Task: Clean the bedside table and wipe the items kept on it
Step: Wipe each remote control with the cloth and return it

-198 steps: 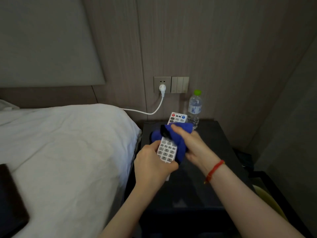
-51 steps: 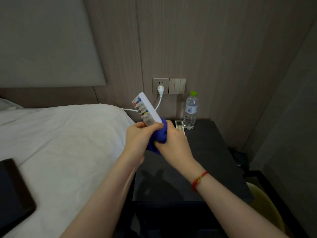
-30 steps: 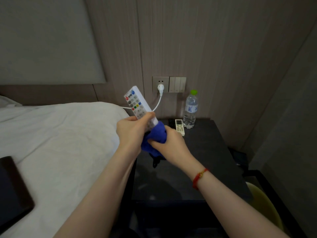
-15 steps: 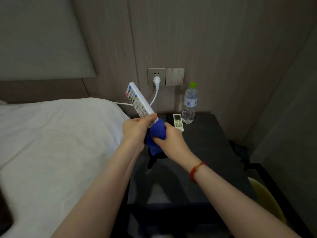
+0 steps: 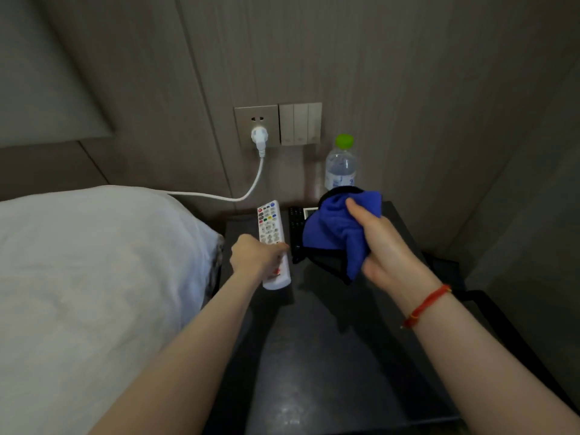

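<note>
- Far left we see the bed (image 5: 94, 277) under a white cover, edge right beside the bedside table (image 5: 329, 356).
- White cable (image 5: 219, 197) runs from over the bed up to a plug (image 5: 260, 136) in the wall socket (image 5: 256, 125); light switches (image 5: 300, 123) just right of it.
- Left hand (image 5: 255, 259) grips the white remote (image 5: 271, 240) around its lower half, fingers curled tight round it, thumb on top. Remote points away from us, buttons up, over the table's back left part; we cannot tell if its lower end touches the top.
- Black remote (image 5: 295, 227) lies flat on the table just right of the white one, partly hidden by the cloth.
- Small white remote (image 5: 310, 211) beside it, only its top corner shows.
- Blue cloth (image 5: 335, 233), dark-edged, bunched in the right hand (image 5: 386, 252), held above the table; fingers closed on it, thumb pressed on top.
- Red string bracelet (image 5: 426, 304) on the right wrist.
- Water bottle (image 5: 340, 164), green cap, upright at the table's back by the wall, behind the cloth.
</note>
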